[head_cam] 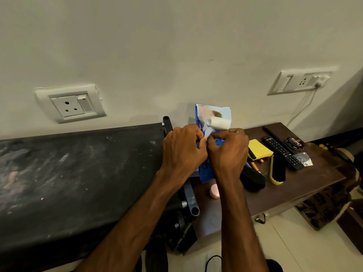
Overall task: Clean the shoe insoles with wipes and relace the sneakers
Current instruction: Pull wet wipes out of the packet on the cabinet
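I am holding the pack (pixel 213 112) of wipes up in front of the wall, above the left end of the table (pixel 306 185), with both hands meeting at its middle. My left hand (pixel 182 151) is curling its fingers round the pack's left edge, knuckles toward me. My right hand (pixel 228 152) is pinching the blue wrapper between thumb and forefinger right beside the left fingertips, and the two hands are touching there. The pack is standing roughly upright, its top showing above my hands and its bottom corner hanging below them. Its white flap (pixel 220 122) is curling away from the front, just above my right thumb.

On the table to the right, a yellow block (pixel 260 149) is lying just beside my right hand, and a remote (pixel 282 153) is lying slantwise past it. A round tin (pixel 294 143) is sitting near the remote's far end. A brush (pixel 277 171) with a yellow back is lying on its side next to the remote. A dark flat thing (pixel 253 178) is showing under my right wrist; I cannot tell what it is. A small pink thing (pixel 214 191) is lying between my forearms. A black board (pixel 78 173) is filling the left side.
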Motion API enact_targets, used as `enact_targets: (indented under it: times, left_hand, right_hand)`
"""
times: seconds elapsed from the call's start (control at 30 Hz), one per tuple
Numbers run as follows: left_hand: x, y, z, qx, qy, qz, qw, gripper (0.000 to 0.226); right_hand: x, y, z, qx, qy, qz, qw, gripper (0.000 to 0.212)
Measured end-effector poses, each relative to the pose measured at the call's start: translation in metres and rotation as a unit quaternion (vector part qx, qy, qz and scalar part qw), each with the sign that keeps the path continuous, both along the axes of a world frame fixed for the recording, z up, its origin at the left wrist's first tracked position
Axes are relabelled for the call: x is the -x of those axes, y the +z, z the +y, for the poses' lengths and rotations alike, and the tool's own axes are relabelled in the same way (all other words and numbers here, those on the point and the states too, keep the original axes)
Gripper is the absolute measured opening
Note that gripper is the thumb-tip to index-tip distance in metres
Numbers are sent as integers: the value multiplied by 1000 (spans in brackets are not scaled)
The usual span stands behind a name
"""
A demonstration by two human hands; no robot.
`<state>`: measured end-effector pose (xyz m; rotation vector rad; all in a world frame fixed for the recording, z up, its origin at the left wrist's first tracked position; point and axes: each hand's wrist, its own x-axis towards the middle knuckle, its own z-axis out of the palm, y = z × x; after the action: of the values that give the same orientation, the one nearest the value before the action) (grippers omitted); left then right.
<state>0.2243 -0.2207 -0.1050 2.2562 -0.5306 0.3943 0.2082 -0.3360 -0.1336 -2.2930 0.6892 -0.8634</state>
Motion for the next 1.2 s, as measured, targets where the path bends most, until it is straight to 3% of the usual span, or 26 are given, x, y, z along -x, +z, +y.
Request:
enact_targets:
  times: [0.33,0.63,0.9,1.2]
  left_hand:
    - [-2,3,2,-9,61,29,998,13]
    - [-3,1,4,-20,72,54,996,17]
    - [-2,3,4,10,74,47,996,18]
    - [-3,3,4,-1,83,61,995,21]
  right_hand:
    - [12,16,1,-104,59,-85,989,6]
    - [14,18,-4,-286,127,-163,936,8]
    - [19,21,-10,-221,181,-156,946,12]
    - [22,30,-11,-276,222,-186,917,15]
